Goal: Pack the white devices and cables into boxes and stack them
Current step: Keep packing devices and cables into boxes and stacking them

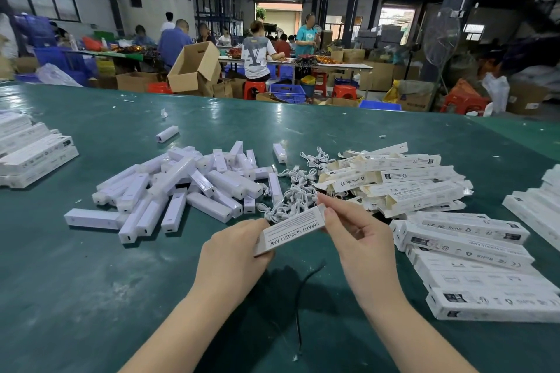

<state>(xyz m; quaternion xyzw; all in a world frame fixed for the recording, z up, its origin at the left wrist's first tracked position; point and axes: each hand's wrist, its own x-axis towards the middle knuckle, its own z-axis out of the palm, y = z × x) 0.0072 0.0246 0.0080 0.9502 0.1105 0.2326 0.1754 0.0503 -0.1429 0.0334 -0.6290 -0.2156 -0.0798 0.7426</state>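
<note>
A narrow white box (292, 228) printed "SMART SENSOR LAMP" is held between both hands above the green table (91, 297). My left hand (233, 254) grips its near end. My right hand (354, 230) pinches its far end with thumb and fingers. Behind the box lies a tangle of white cables (291, 194). A heap of white devices (181, 188) lies to the left. Several unfilled open boxes (400, 182) are piled to the right of the cables.
Closed packed boxes are stacked at the right (472, 263), far right (542, 206) and far left (30, 151). A thin black cord (300, 297) lies on the table near my wrists. People work at tables beyond the far edge among cardboard cartons (194, 70).
</note>
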